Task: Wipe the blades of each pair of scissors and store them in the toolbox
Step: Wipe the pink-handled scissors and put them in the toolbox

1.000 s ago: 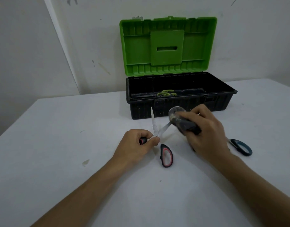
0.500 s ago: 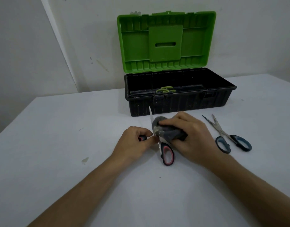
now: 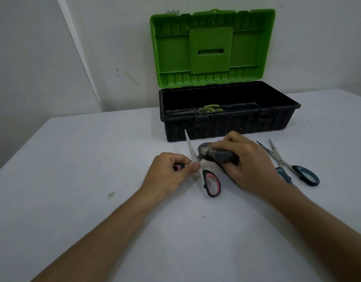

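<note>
Red-handled scissors (image 3: 211, 184) lie spread open on the white table (image 3: 94, 210). My left hand (image 3: 169, 171) grips one of their handles; one blade (image 3: 190, 148) points up toward the toolbox. My right hand (image 3: 246, 165) holds a grey cloth (image 3: 213, 154) pressed over the other blade, which is hidden under it. Blue-handled scissors (image 3: 306, 175) lie open on the table just right of my right hand. The black toolbox (image 3: 226, 127) stands behind with its green lid (image 3: 212, 47) up; green-handled scissors (image 3: 209, 108) lie inside.
The toolbox sits against a white wall at the back of the table. A small stain (image 3: 111, 195) marks the table to the left of my left arm. The table's left edge runs diagonally at the far left.
My right hand with the cloth slid down the blade toward the pivot and then back out a little. The blue-handled scissors came fully into sight. My left hand stayed put.
</note>
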{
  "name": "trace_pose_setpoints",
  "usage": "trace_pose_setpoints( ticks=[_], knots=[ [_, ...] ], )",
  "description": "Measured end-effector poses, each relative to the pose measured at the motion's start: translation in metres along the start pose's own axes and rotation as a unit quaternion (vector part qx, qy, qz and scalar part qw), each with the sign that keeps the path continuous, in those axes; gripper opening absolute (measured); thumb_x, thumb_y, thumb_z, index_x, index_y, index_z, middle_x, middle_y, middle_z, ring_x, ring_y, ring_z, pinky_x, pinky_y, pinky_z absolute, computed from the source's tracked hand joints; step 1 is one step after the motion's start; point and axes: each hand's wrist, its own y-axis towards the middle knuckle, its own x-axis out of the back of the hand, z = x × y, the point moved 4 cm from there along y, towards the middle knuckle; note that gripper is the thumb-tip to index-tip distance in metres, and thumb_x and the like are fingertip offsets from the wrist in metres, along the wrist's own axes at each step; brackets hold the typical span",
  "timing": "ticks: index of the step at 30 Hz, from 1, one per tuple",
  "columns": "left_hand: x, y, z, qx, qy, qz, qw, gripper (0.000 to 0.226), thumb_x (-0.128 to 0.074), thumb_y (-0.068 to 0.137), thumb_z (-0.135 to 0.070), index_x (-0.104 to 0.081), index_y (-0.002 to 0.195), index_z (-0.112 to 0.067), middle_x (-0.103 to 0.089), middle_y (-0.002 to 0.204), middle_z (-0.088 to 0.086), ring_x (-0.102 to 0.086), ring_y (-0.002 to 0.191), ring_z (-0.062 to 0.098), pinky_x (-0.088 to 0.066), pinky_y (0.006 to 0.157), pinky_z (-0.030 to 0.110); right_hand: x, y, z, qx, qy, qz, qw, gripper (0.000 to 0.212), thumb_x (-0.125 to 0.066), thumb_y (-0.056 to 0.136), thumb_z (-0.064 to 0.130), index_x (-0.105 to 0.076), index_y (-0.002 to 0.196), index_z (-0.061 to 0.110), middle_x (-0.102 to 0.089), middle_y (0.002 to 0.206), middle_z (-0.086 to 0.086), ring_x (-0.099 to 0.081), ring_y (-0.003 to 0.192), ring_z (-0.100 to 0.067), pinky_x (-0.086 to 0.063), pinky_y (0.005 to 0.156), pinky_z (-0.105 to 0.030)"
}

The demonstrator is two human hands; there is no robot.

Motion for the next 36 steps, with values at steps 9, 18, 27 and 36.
trace_pose_setpoints(
  ticks=[9, 18, 27, 36],
  knots=[
    [-0.001, 0.000, 0.001, 0.031, -0.058, 0.026, 0.997, 0.020, -0.077, 0.081, -0.033, -0.078, 0.075, -0.014, -0.057, 0.049, -0.003, -0.046, 0.042, 0.008, -0.038, 0.048, 0.020, 0.002, -0.006, 0.014, 0.075, -0.017, 0.046, 0.996, 0.031, -0.062, 0.086, 0.029, -0.069, 0.116, 0.024, -0.051, 0.097, 0.005, -0.041, 0.074, -0.006, -0.035, 0.055, -0.019],
    [0.000, -0.001, -0.002, 0.029, -0.074, 0.022, 0.997, 0.017, -0.077, 0.083, -0.030, -0.079, 0.076, -0.015, -0.045, 0.046, -0.006, -0.033, 0.041, 0.008, -0.030, 0.045, 0.020, 0.026, -0.005, 0.003, 0.027, -0.046, -0.061, 0.997, 0.035, -0.057, 0.089, 0.029, -0.068, 0.120, 0.018, -0.052, 0.099, -0.002, -0.048, 0.071, -0.015, -0.042, 0.053, -0.022],
    [0.003, -0.003, -0.005, -0.008, -0.109, -0.007, 0.994, 0.019, -0.075, 0.085, -0.022, -0.075, 0.071, -0.010, -0.035, 0.045, -0.005, -0.027, 0.041, 0.009, -0.026, 0.044, 0.018, 0.024, -0.001, 0.000, 0.015, -0.052, -0.145, 0.988, 0.036, -0.059, 0.088, 0.023, -0.069, 0.120, 0.012, -0.053, 0.097, -0.008, -0.043, 0.074, -0.012, -0.030, 0.056, -0.015],
    [0.002, -0.003, -0.005, 0.006, -0.133, 0.016, 0.991, 0.021, -0.074, 0.085, -0.023, -0.074, 0.068, -0.010, -0.036, 0.043, 0.000, -0.026, 0.038, 0.011, -0.024, 0.042, 0.017, 0.013, 0.000, 0.005, 0.045, -0.039, -0.106, 0.993, 0.038, -0.056, 0.089, 0.032, -0.069, 0.120, 0.016, -0.053, 0.097, -0.005, -0.047, 0.071, -0.014, -0.036, 0.053, -0.019]
  ],
)
